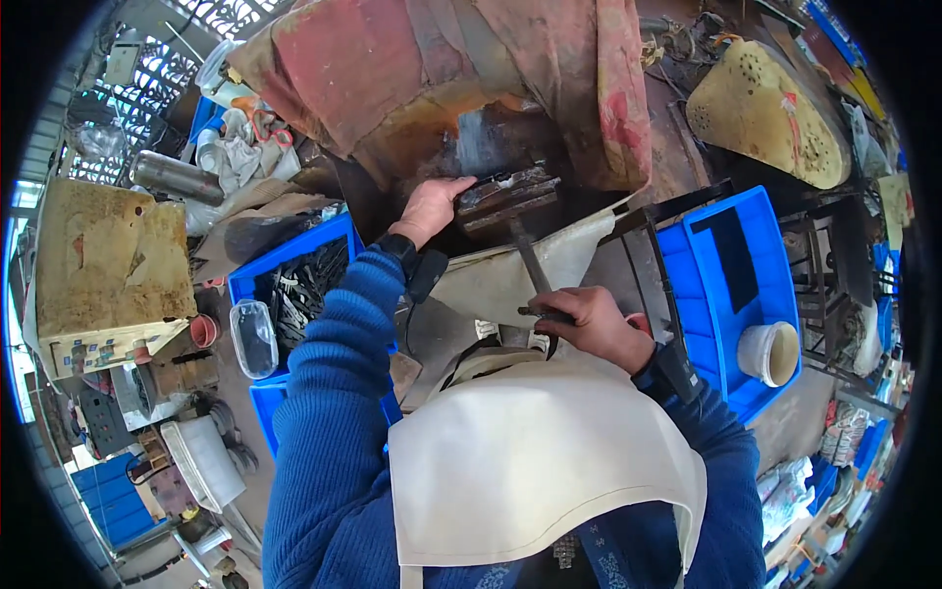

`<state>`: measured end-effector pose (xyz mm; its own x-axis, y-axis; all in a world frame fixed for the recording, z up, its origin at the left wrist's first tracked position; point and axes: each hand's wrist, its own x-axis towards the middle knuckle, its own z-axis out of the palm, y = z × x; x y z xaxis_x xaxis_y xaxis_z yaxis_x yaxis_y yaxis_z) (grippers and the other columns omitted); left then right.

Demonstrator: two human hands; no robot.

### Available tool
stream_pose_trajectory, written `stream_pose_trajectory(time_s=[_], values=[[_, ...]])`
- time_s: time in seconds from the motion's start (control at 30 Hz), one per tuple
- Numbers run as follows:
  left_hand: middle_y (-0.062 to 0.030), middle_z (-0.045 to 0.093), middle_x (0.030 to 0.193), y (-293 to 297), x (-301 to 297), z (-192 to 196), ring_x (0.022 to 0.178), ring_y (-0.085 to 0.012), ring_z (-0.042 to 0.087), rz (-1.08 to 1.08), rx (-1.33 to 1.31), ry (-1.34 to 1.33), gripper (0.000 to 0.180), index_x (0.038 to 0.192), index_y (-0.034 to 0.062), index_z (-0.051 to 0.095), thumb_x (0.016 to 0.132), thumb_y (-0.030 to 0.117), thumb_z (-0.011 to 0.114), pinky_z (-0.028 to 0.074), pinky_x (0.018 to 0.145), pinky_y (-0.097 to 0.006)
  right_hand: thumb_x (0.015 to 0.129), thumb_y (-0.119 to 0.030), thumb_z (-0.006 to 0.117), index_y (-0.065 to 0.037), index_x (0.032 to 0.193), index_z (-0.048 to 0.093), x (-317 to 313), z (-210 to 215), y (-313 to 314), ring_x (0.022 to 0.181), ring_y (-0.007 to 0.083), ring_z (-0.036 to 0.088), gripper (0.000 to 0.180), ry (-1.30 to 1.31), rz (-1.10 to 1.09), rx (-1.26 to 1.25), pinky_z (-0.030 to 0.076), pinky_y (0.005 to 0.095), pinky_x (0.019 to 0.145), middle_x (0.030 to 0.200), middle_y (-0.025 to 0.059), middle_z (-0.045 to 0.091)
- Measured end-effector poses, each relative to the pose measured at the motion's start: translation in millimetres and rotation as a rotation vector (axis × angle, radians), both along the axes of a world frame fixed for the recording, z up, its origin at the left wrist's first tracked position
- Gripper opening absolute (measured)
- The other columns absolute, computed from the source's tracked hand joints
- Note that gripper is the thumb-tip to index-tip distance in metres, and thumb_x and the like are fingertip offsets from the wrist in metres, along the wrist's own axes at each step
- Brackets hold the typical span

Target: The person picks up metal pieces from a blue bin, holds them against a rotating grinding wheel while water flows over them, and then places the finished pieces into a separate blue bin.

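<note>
At the middle of the bench, my left hand (429, 211) is closed at the left end of a dark, grimy metal block (500, 194), its thumb and finger lying along the edge. A flat steel bar (530, 257) runs from the block's near side back toward my body. My right hand (597, 326) is wrapped round the near end of that bar, where a short dark piece pokes out of the fingers. Whether bar and block are one piece I cannot tell. A pale cloth or hide sheet (569, 255) lies under the bar, above my cream apron (540, 461).
Red stained cloth (353, 69) drapes over a hood-like cover behind the block. A blue crate (339, 234) of dark metal strips stands at left, a clear plastic tub (253, 339) beside it. Right are a blue crate (711, 324), a white bucket (768, 353) and a perforated yellowish board (770, 113).
</note>
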<state>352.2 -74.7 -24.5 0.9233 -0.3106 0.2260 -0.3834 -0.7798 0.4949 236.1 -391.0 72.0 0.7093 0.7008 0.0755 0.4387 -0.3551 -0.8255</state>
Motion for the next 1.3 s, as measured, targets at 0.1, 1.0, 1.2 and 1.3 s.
stream_pose_trajectory(time_s=[0.1,1.0,1.2,1.3], values=[[-0.0166,0.068,0.102,3,3,4,0.093,-0.0367,0.064,-0.046,0.152,0.04,0.044,0.119,0.0171,0.066,0.079,0.0,0.055,0.051,0.083,-0.043,0.076,-0.011,0.077,-0.008,0.106,0.066,1,0,1,0.07,0.028,0.066,0.032,-0.087,0.019,-0.054,0.052,0.0353,0.062,0.08,0.0111,0.066],[-0.0176,0.065,0.093,11,19,18,0.091,-0.0369,0.062,-0.196,0.252,0.111,0.047,0.119,0.0115,0.065,0.074,0.001,0.056,0.051,0.08,-0.044,0.069,-0.01,0.074,-0.013,0.103,0.065,5,0,10,0.068,0.0311,0.065,0.035,-0.153,0.016,-0.103,0.054,0.0397,0.059,0.079,0.0092,0.063],[-0.0181,0.064,0.092,9,28,22,0.09,-0.0376,0.062,-0.227,0.248,0.125,0.047,0.119,0.0096,0.065,0.073,0.001,0.057,0.051,0.079,-0.044,0.069,-0.009,0.075,-0.013,0.104,0.065,4,2,9,0.068,0.0315,0.065,0.037,-0.132,0.005,-0.119,0.054,0.0401,0.059,0.08,0.0094,0.064],[-0.018,0.064,0.093,7,24,24,0.091,-0.0372,0.062,-0.251,0.264,0.119,0.048,0.12,0.0093,0.064,0.073,0.0,0.057,0.051,0.079,-0.044,0.069,-0.009,0.075,-0.013,0.105,0.064,4,5,8,0.068,0.0315,0.065,0.038,-0.136,0.007,-0.131,0.054,0.0401,0.059,0.08,0.0095,0.064]])
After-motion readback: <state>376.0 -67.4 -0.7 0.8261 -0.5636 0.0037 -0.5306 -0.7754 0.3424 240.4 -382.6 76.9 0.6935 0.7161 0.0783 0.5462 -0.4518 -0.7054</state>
